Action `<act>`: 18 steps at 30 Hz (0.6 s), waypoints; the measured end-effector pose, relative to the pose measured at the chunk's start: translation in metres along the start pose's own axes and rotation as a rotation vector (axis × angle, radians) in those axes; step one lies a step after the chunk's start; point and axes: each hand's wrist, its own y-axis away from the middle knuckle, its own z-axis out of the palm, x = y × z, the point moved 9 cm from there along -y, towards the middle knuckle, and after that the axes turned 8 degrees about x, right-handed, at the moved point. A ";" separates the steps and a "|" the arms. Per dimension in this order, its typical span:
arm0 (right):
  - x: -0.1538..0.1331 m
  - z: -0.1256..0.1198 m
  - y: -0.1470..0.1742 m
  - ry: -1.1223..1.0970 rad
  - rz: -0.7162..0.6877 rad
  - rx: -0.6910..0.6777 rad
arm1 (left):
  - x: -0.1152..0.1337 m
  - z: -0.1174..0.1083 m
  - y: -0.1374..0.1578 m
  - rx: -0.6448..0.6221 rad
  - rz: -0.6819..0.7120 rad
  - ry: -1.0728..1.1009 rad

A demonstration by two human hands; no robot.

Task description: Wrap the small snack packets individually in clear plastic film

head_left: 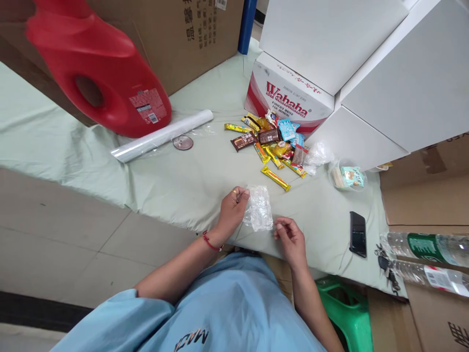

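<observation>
A crumpled clear plastic bag (pixel 259 209) is held up at the table's front edge. My left hand (pixel 234 208) pinches its upper left side between thumb and forefinger. Just beyond the bag's lower right corner is my right hand (pixel 293 239), fingers half curled with a gap between thumb and forefinger, and nothing visible in it. A yellow stick-shaped snack packet (pixel 276 178) lies past the bag, apart from both hands. Behind that is a loose pile of wrapped snacks with a brown packet (pixel 269 136) and a blue packet (pixel 287 129) on top.
Left stand a red jug (pixel 120 93) and a plastic film roll (pixel 164 135), beside a round disc (pixel 182 142). A Wahaha carton (pixel 289 95) backs the pile. Rightward are a bagged snack (pixel 351 177), a phone (pixel 358 233), keys (pixel 384 264) and two bottles (pixel 427 247).
</observation>
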 end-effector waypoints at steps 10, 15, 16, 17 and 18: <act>-0.055 0.036 -0.003 0.150 -0.292 -0.058 | 0.012 0.014 0.025 -0.168 0.010 0.054; -0.043 0.009 -0.019 -0.163 -0.128 0.092 | 0.004 -0.003 0.013 -0.154 -0.004 0.066; -0.039 0.001 -0.021 -0.250 -0.067 0.124 | -0.001 -0.006 0.010 -0.142 -0.027 0.086; -0.035 -0.007 -0.024 -0.325 -0.007 0.152 | -0.006 -0.009 0.008 -0.121 -0.058 0.118; -0.032 -0.013 -0.025 -0.384 0.047 0.178 | -0.010 -0.011 0.006 -0.091 -0.095 0.162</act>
